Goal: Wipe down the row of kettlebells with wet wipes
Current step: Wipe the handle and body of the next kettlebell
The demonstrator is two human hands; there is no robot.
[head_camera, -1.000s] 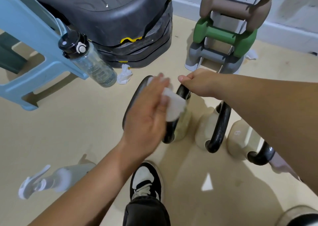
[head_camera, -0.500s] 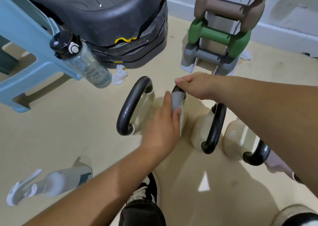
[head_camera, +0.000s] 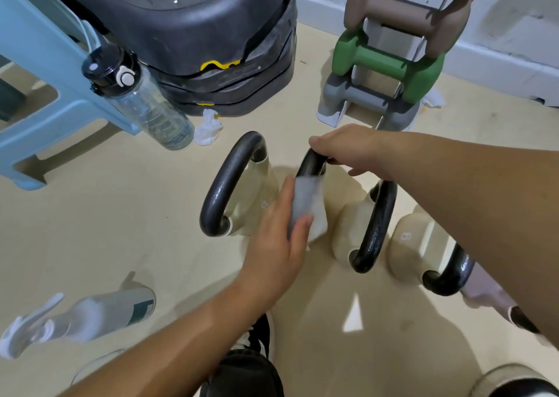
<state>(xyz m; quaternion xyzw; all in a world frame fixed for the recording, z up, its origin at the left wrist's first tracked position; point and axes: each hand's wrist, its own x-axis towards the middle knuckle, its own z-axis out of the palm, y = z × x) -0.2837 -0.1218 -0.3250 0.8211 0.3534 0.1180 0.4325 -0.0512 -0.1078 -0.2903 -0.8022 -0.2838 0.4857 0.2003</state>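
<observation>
The clear water bottle point(head_camera: 142, 106) with a black lid leans against the blue stool point(head_camera: 39, 73); I cannot tell how much is in it. The spray bottle point(head_camera: 90, 315) at my lower left is blurred, its contents unreadable.

The kettlebells stand in a row on the floor point(head_camera: 121, 215). My right hand point(head_camera: 354, 151) grips the top of the second kettlebell point(head_camera: 311, 163) by its black handle. My left hand point(head_camera: 278, 245) curls the wet wipe point(head_camera: 308, 209) around that handle lower down, hiding most of the cream body. The first kettlebell point(head_camera: 239, 191) stands just beside it on the left, with the third kettlebell point(head_camera: 363, 224) and the fourth kettlebell point(head_camera: 423, 245) to the right. My right forearm covers whatever follows. A crumpled wipe point(head_camera: 208, 127) lies near the water bottle.
</observation>
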